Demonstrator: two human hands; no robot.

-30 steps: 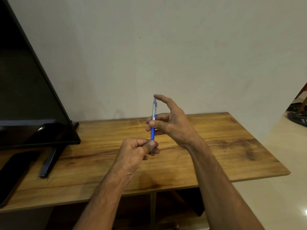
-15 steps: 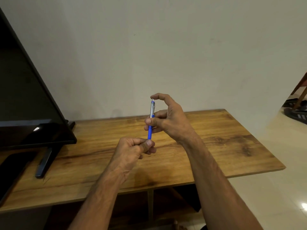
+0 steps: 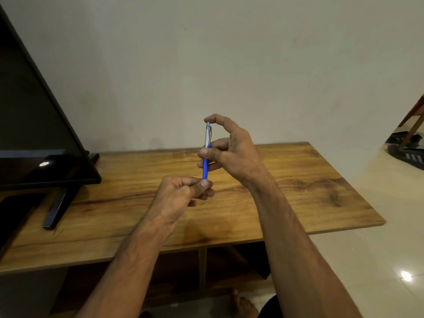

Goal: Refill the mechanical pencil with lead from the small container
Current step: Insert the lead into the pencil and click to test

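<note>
The left hand [image 3: 181,195] is nearest, low in the middle of the view. Its fingers are curled and its thumb and forefinger pinch the bottom end of the mechanical pencil [image 3: 205,172]. A thin metal tip pokes out just under the thumb. Whether any lead shows there is too fine to tell.

At about one o'clock from it, and a little farther off, the right hand [image 3: 231,149] grips the middle of the barrel between thumb and curled fingers. Its index finger arches over to rest on the push button at the top. Both hands hold the pencil in the air above the wooden table [image 3: 298,180], not touching it.

This looks like the feeding or checking step: the button is under one finger and the tip is steadied by the other hand. The small container is nowhere in view, so I cannot tell whether lead has gone in. The next move probably calls for short, straight presses on the button, with a light pinch at the tip so a thin lead does not snap.

The pencil stands nearly upright, its top leaning slightly towards one o'clock. It is slim, with a blue lower barrel, a silver upper section with a clip, and a small metal button. It looks light and easy to roll between the fingers.

At nine o'clock a dark screen [image 3: 34,134] stands on the table.
</note>
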